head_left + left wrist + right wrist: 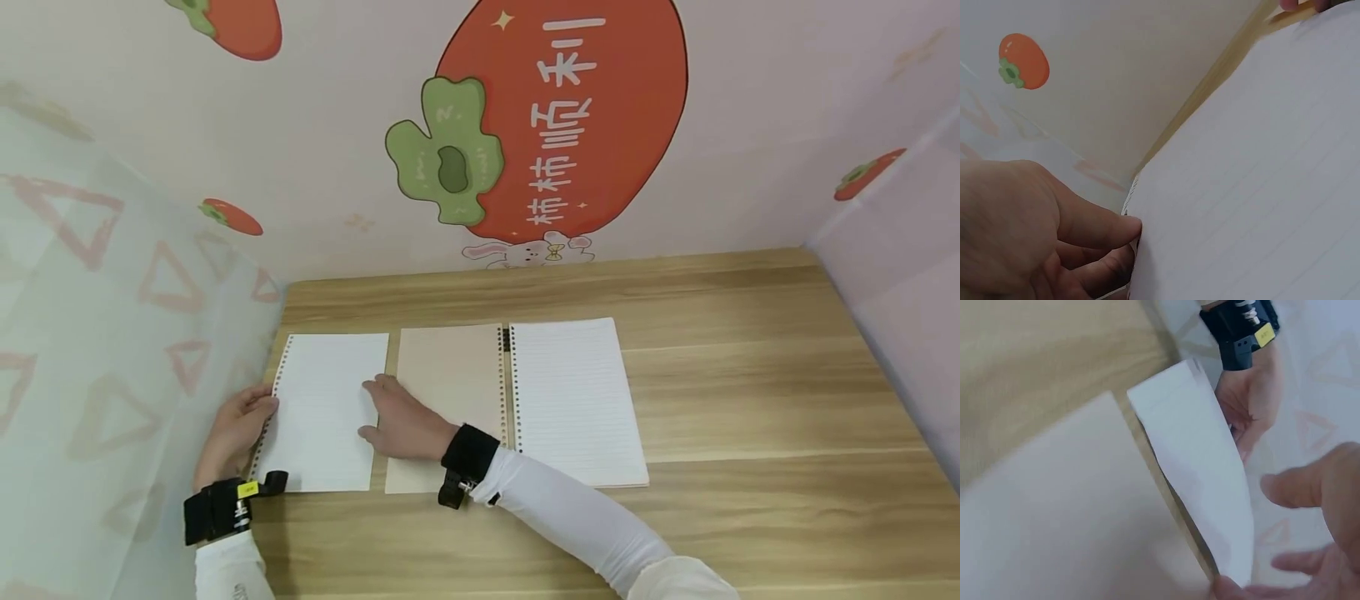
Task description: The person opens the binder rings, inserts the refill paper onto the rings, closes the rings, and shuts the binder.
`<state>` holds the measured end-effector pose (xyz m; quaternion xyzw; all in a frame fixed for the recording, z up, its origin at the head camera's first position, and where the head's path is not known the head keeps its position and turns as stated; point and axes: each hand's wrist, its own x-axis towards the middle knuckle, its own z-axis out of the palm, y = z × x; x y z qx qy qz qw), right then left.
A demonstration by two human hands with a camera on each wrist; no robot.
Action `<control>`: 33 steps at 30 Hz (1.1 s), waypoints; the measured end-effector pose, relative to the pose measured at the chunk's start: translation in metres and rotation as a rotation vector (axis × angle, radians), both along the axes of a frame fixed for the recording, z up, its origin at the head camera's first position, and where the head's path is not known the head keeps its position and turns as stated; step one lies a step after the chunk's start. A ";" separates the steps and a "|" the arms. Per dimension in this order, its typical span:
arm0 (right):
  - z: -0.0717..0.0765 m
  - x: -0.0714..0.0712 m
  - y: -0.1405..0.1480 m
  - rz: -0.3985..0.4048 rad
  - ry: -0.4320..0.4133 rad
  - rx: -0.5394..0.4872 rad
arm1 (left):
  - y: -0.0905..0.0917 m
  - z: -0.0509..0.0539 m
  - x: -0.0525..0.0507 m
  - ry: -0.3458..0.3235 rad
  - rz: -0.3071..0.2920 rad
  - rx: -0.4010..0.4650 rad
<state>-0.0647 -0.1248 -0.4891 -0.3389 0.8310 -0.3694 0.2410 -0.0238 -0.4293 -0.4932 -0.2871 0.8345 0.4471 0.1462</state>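
A stack of white lined loose-leaf paper (pixel 330 417) with punched holes down its left side lies at the left of the table. My left hand (pixel 238 429) pinches that punched edge, thumb on top and fingers underneath in the left wrist view. Over the stack's right edge reaches my right hand (pixel 408 421), thumb and fingers spread apart. In the right wrist view a fingertip (pixel 1227 589) is at the paper's edge, and the sheets look bowed. Beside the stack lies a beige notebook cover (pixel 448 367) with holes along its right side, partly under my right wrist.
A second lined pad (pixel 573 400) lies right of the beige cover, a short black binding piece (pixel 506 340) between them. The wooden table (pixel 750 400) extends to the right. Printed walls (pixel 330 150) enclose the back and both sides; the left one is close to my left hand.
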 end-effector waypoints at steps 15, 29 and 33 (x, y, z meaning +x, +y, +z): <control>0.001 0.007 -0.001 -0.361 -0.611 -0.367 | -0.002 -0.003 0.007 0.057 0.067 0.153; 0.000 0.015 -0.006 -0.422 -0.665 -0.375 | 0.004 0.003 0.012 0.252 0.155 0.504; 0.000 0.015 -0.008 -0.423 -0.664 -0.364 | 0.009 0.011 0.014 0.295 0.124 0.551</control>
